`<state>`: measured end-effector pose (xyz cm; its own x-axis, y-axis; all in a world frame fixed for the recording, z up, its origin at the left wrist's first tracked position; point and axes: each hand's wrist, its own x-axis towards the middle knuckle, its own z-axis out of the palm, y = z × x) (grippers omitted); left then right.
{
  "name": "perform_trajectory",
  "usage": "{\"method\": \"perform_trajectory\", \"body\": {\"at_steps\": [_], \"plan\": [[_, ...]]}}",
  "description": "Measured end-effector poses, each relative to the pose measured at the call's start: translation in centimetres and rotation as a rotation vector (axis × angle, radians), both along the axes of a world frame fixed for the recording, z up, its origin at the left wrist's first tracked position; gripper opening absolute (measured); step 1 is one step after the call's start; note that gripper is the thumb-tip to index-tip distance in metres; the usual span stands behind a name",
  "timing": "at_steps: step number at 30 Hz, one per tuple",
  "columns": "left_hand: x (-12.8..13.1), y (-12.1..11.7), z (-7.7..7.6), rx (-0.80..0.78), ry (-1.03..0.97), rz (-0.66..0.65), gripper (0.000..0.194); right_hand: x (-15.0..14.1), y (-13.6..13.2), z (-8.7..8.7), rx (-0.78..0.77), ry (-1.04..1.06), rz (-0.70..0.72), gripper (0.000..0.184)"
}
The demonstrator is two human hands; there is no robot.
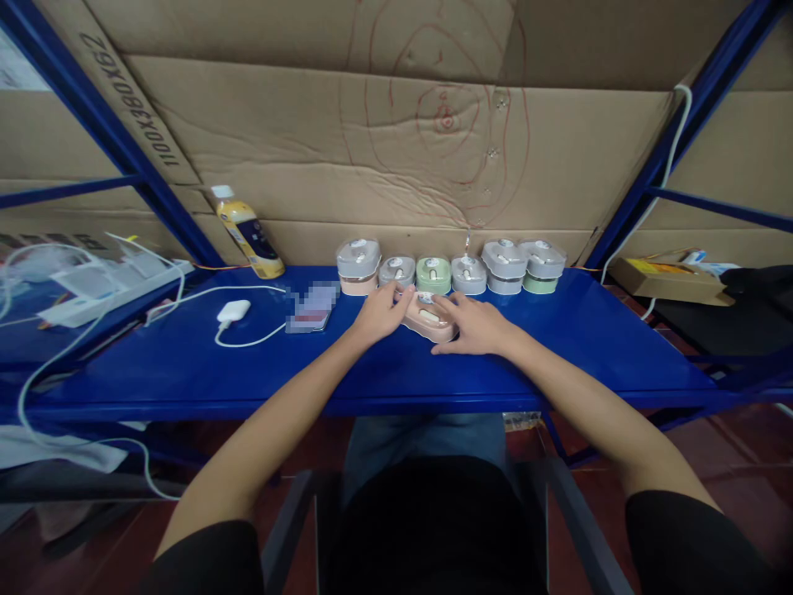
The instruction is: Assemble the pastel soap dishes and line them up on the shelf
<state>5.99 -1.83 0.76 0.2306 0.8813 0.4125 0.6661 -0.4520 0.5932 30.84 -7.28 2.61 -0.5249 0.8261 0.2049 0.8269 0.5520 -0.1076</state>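
White charger [234, 311] cabled to a phone [315, 306], bottle [251, 240] standing behind, row of boxes [432, 274] along the blue table [384, 380], your left hand [379, 314] half-curled against the pink box [434, 321] before them, your right hand [485, 326] spread round its right end, firmness of hold unclear.

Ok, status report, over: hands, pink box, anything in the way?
Left hand, right hand: at opposite sides. Pink box: between them. Other boxes: lined up just behind.

One head-worn cam, above the lap [427, 434], faces forward-down across the nearby desk [248, 372] to the cardboard wall [278, 124] behind.
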Motion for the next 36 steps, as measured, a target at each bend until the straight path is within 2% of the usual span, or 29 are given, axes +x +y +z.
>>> {"method": "perform_trajectory", "body": {"at_steps": [3, 5, 10, 13, 18, 26, 29, 36], "plan": [[-0.1, 0.1, 0.1, -0.05, -0.098, 0.031, 0.041, -0.9, 0.1, -0.6, -0.004, 0.029, -0.062, 0.092], [0.0, 0.3, 0.2, -0.107, -0.194, 0.04, 0.038, -0.7, 0.5, -0.6, -0.034, 0.104, -0.074, 0.091], [0.3, 0.4, 0.7, -0.188, -0.511, -0.071, 0.023, 1.7, 2.0, 0.2, -0.014, 0.318, -0.1, 0.088], [0.5, 0.4, 0.6, -0.144, -0.589, -0.094, 0.031, 3.4, 3.0, 1.0, 0.084, 0.382, -0.2, 0.087], [0.9, 0.5, -0.1, -0.088, -0.469, -0.053, 0.041, 3.8, 4.9, 2.5, 0.268, 0.327, -0.502, 0.087], [0.9, 0.9, -1.1, 0.001, -0.276, -0.094, 0.036, -1.7, 8.3, 2.5, 0.279, 0.101, -0.76, 0.07], [0.9, 1.2, -1.4, 0.019, -0.247, -0.103, 0.034, -2.4, 9.2, 2.1, 0.256, 0.046, -0.793, 0.072], [1.0, 1.2, -2.1, 0.083, -0.116, -0.072, 0.034, -1.4, 10.2, 1.1, 0.26, 0.072, -0.788, 0.087]]}}
